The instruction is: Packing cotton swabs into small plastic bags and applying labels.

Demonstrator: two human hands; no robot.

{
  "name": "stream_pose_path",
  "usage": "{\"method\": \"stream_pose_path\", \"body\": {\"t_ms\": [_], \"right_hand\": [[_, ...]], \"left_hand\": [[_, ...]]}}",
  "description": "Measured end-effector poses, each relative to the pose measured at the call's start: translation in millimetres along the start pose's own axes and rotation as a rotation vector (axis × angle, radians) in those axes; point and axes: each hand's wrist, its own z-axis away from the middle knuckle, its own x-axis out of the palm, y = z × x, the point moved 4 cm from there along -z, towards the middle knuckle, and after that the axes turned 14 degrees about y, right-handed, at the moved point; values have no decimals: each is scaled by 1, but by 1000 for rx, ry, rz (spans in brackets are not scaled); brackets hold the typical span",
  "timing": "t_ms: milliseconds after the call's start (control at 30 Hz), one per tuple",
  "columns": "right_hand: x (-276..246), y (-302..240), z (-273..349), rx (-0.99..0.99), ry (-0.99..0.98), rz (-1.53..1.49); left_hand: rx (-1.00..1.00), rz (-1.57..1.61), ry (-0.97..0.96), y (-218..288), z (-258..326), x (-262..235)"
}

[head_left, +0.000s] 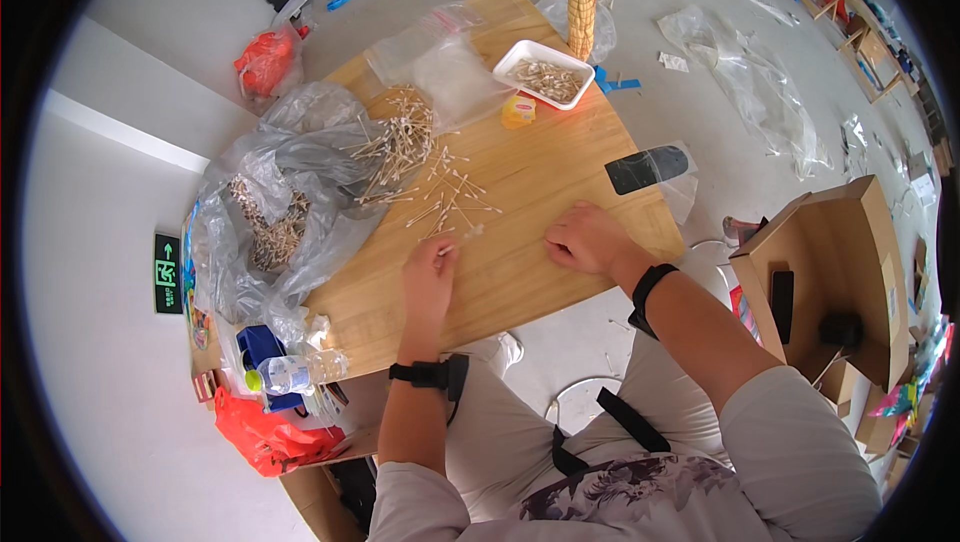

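Note:
My left hand point(430, 277) is closed at the table's near side, just below the loose cotton swabs point(455, 192). A small pale tip shows at its fingers, too small to name. Beside those fingers lies a little clear scrap point(472, 233). My right hand point(590, 239) rests on the wood curled into a fist; whatever is inside it stays hidden. Farther off, a heap of cotton swabs point(408, 132) spills from the left. More swabs fill an open grey plastic bag point(335, 182) at the table's left. A white tray point(508, 76) at the far side also contains swabs.
Clear zip bags point(440, 62) and a yellow packet point(519, 112) lie on the wooden table point(560, 172). Behind the tray stands a tall tan bundle point(582, 12). A dark flat object point(647, 170) sits by the right edge. A water bottle point(290, 374) and cardboard box point(830, 282) flank me.

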Motion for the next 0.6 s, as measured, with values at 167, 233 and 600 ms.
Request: {"method": "stream_pose_path", "body": {"t_ms": [167, 233, 600], "right_hand": [[0, 1, -1, 53, -12, -36], [-1, 0, -1, 48, -2, -42], [-2, 1, -1, 28, -37, 35]], "left_hand": [[204, -109, -60, 35, 30, 11], [186, -105, -78, 42, 39, 17], [432, -312, -32, 55, 8, 37]]}}
